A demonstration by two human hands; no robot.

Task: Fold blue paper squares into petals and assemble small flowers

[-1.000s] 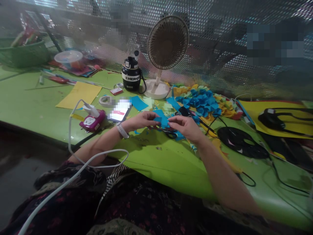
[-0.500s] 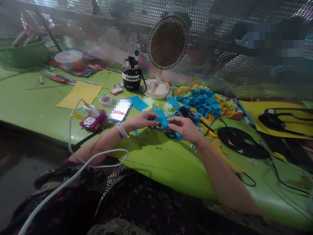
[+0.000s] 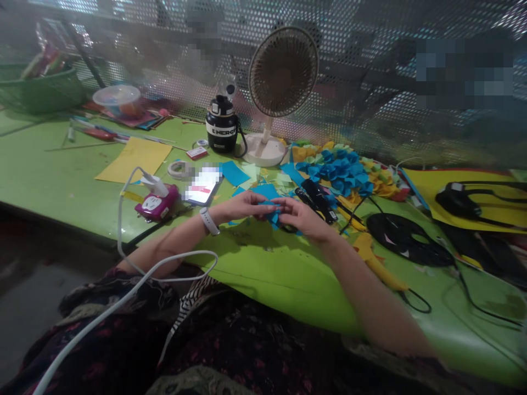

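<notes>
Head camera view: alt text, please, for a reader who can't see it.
The left hand and right hand hold a small blue paper piece over a green table, beside a heap of blue and yellow paper. A fan stands behind.

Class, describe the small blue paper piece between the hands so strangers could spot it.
From the desk fan, look down across the green table to two hands. Pinched between the left hand, with its white watch band, and the right hand is a small blue paper piece, held up, unlike the blue pieces lying nearby.
</notes>
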